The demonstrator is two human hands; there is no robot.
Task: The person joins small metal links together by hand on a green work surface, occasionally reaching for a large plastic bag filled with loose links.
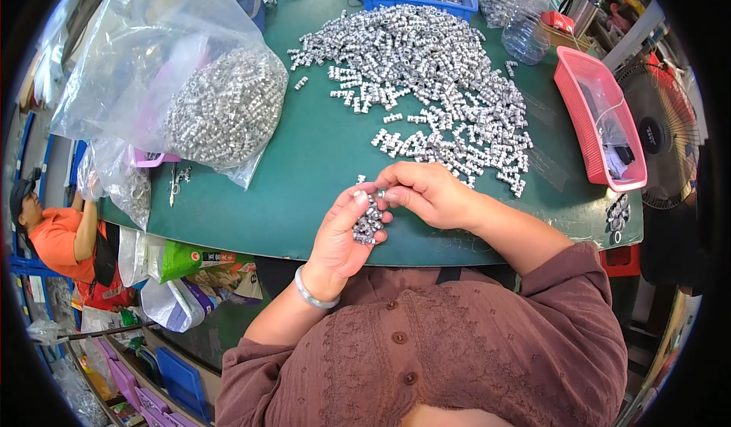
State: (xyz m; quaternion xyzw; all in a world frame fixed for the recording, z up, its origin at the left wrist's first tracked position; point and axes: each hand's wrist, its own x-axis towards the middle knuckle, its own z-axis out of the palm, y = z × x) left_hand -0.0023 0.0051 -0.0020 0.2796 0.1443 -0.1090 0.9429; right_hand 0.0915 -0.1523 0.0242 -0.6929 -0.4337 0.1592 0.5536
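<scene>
While our left hand cupped metal parts over the near side of the table, our right hand pinched apparently one piece; we judged this piece-by-piece handling, next needing a light fingertip grip, the pile lying on the far side

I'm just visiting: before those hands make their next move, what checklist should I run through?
1. Left fingers support the small silver-coloured pieces: ok, cupped in the palm.
2. Right fingers near that cluster: ok, at its edge.
3. Right fingers' grip on one piece: cannot tell, too small.
4. Large heap of silver-coloured pieces contained: not ok, loose on the green tabletop.
5. Pink rectangular plastic basket clear of both hands: ok, off to the right.
</scene>
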